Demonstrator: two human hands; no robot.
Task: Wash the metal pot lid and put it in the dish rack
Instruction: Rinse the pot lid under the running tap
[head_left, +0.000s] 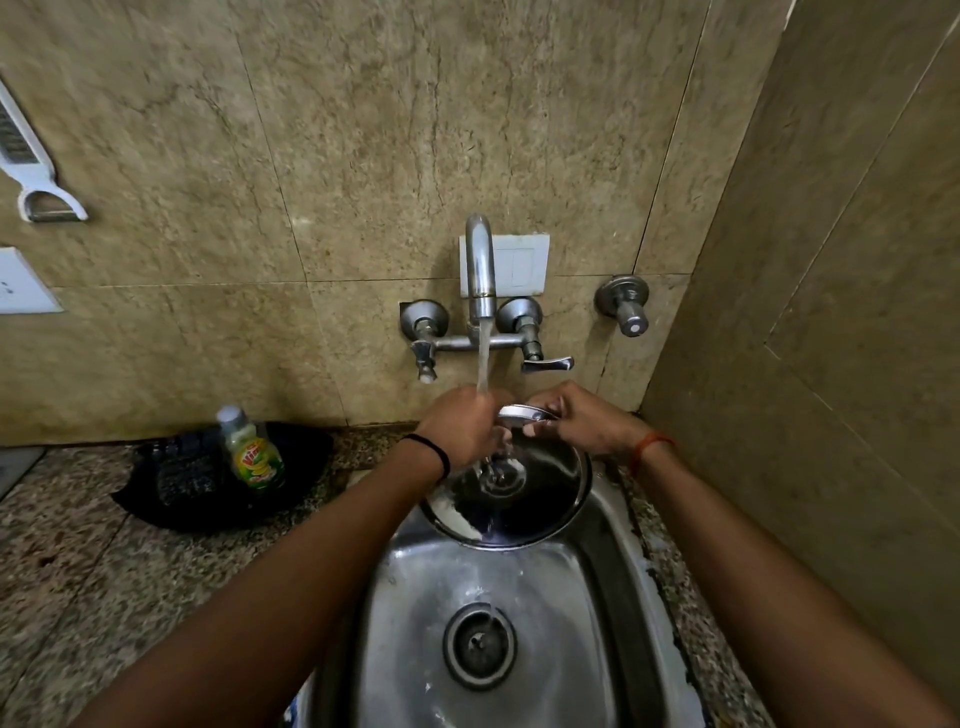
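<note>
A round metal pot lid (540, 506) with a centre knob rests tilted against the back of the steel sink (597, 597), wet and dark. Above it, under the running tap (480, 270), both hands meet. My right hand (582, 421) pinches a small flat shiny metal piece (525, 413), seen edge on. My left hand (462, 431) is curled over that piece's left end, with the water stream falling on its knuckles. What the small piece is cannot be told. No dish rack is in view.
A green dish soap bottle (252, 452) stands on a black tray (291, 499) with a dark scrubber on the granite counter (78, 571) at left. A peeler (36, 171) hangs on the tiled wall. A side wall closes in on the right.
</note>
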